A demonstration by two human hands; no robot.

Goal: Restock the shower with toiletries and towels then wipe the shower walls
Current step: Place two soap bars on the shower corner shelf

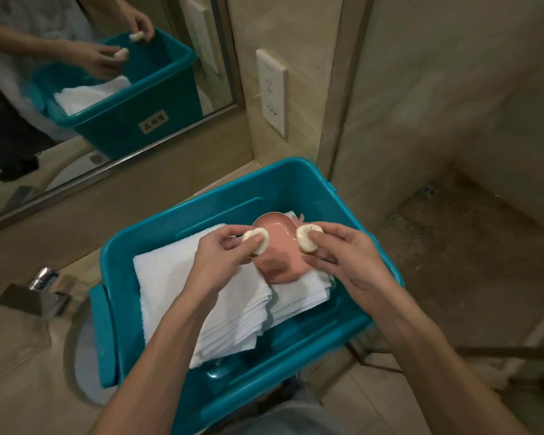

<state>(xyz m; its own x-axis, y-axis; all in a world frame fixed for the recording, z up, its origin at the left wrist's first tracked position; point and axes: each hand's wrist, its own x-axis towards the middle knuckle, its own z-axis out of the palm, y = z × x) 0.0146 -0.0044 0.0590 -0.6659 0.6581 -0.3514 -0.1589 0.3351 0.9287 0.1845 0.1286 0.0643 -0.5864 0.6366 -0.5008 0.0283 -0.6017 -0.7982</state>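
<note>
Above bin [117, 309] — towels [201, 293], pink dish [280, 265] inside — left fingers [233, 249] clamped on soap [248, 235], right fingers [327, 240] on second soap [307, 237].

Both my forearms reach forward; my left hand [223, 257] pinches the left soap bar [257, 242], my right hand [350, 262] the right soap bar [308, 238].
</note>
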